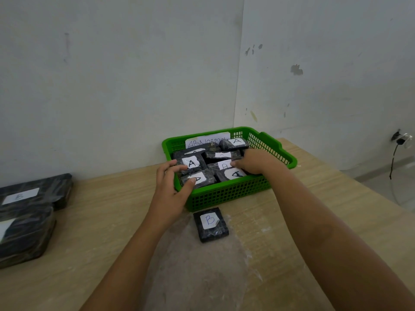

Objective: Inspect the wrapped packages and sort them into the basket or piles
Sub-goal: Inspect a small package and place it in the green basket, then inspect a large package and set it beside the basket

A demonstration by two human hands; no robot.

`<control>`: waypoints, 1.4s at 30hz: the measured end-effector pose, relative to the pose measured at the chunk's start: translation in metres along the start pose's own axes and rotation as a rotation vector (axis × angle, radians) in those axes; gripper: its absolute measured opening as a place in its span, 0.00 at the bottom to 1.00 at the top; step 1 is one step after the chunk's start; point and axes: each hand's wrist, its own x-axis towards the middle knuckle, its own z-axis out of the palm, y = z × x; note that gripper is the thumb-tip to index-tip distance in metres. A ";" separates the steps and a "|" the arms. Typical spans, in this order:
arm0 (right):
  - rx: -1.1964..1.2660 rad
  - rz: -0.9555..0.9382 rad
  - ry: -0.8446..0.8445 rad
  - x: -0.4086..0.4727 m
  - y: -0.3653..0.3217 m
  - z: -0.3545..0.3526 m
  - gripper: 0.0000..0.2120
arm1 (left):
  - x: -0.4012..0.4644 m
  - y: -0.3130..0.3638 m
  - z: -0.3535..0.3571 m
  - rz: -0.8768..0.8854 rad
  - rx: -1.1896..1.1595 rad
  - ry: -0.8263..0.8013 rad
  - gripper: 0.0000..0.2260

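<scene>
On the pale wood-grain desk before us stands a green plastic basket with lattice walls, pushed toward the corner where two scuffed whitish walls meet. At its back leans a white paper sign handwritten "ABNormal". Inside we count about seven small packages, each a dark rectangular block wrapped in shiny clear film with a white paper label; most labels read "A".

Our left hand reaches over the basket's near left corner. Its fingers are curled over the left-hand "A" package, and the thumb presses on the front-left package. Our right hand lies deeper in the basket, palm down, fingers curled onto the packages at centre right, hiding part of them; we cannot tell whether it actually grips one.

Just in front of the basket, near its front wall but apart from it, one small package labelled "B" lies flat on the desk. A cloudy whitish smear covers the desk surface around and below it.

Well apart, at the left edge of the desk, sit two larger dark film-wrapped packages: the farther one carries a white label marked "B", and the nearer one is partly cut off by the frame edge.

By the right wall, a dark cable hangs from a wall fitting.
</scene>
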 end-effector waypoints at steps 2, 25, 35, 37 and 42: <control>0.036 0.008 0.045 0.000 0.003 -0.001 0.27 | 0.001 0.000 0.000 -0.003 -0.007 -0.001 0.15; 0.141 -0.255 0.398 -0.080 -0.049 0.001 0.12 | -0.046 -0.003 -0.072 -0.023 0.136 0.105 0.13; 0.213 -0.595 0.126 -0.156 -0.181 0.085 0.13 | -0.132 -0.028 -0.168 -0.140 0.296 0.106 0.13; 0.212 -0.633 0.042 -0.163 -0.204 0.113 0.15 | -0.148 -0.035 -0.185 -0.161 0.324 0.109 0.13; 0.140 -0.655 -0.059 -0.172 -0.229 0.178 0.18 | -0.161 -0.058 -0.227 -0.230 0.410 0.202 0.10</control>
